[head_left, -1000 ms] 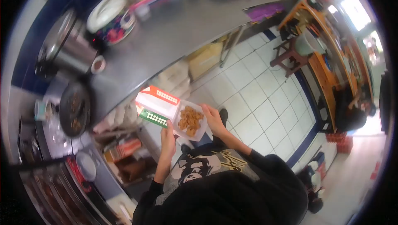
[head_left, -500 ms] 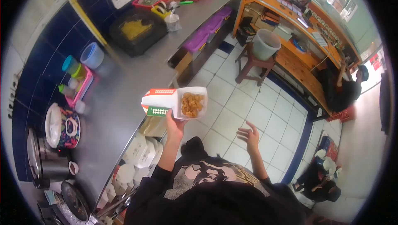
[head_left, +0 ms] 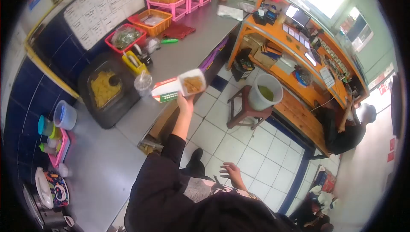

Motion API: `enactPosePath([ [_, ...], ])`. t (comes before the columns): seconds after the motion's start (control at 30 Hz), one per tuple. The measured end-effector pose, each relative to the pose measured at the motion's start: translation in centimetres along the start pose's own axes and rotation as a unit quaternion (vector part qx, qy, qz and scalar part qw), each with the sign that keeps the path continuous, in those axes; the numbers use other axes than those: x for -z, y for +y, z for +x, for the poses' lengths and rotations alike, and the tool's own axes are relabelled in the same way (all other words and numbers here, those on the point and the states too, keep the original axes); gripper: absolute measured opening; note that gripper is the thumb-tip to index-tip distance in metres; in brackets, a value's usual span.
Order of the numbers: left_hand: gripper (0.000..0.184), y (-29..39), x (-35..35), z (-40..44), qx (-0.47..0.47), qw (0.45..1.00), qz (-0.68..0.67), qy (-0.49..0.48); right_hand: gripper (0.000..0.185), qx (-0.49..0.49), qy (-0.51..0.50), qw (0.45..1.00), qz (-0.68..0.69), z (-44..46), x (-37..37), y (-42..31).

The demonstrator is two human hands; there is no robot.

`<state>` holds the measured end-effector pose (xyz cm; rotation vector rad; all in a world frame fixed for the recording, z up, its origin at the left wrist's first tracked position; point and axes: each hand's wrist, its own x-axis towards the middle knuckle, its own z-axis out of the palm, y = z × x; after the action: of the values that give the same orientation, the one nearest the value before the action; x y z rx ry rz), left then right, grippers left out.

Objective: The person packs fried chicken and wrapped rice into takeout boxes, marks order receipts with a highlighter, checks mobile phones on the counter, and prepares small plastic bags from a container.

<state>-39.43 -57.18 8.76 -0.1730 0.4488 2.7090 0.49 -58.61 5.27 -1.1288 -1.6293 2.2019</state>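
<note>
My left hand (head_left: pixel 185 104) is stretched forward and wrapped round the underside of a paper food box (head_left: pixel 164 90), white with red and green printed sides. Its lid is folded back, and brown fried pieces (head_left: pixel 192 85) lie in the square tray part. The box is held in the air near the steel counter's edge, just right of a clear plastic cup (head_left: pixel 143 83). Down by my body, my right hand (head_left: pixel 231 173) hangs over the floor with its fingers apart, holding nothing.
On the steel counter (head_left: pixel 100 159) stand a black tub (head_left: pixel 124 106) of yellow food, a red basket (head_left: pixel 110 39) and an orange basket (head_left: pixel 165 26). A bucket (head_left: pixel 255 99) rests on a brown stool (head_left: pixel 239 109). One person (head_left: pixel 350 133) sits by the wooden desk; another is at lower right.
I have moved forward along the counter, and the black tub and bucket now appear closer. My left hand carries the box out beside the plastic cup. My right hand sits lower in view.
</note>
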Motion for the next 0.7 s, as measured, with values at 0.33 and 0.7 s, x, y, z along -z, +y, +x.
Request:
enactPosePath([
  [0.33, 0.047, -4.9, -3.5, 15.2, -0.196, 0.936, -0.003, 0.292, 0.027, -0.024, 0.097, 0.995, 0.023, 8.2, 9.7, -3.7],
  [0.7, 0.016, -11.0, 2.8, 1.4, 0.059, 0.993, 0.026, 0.102, 0.038, -0.069, -0.014, 0.991, -0.113, 16.3, 16.8, -5.0],
])
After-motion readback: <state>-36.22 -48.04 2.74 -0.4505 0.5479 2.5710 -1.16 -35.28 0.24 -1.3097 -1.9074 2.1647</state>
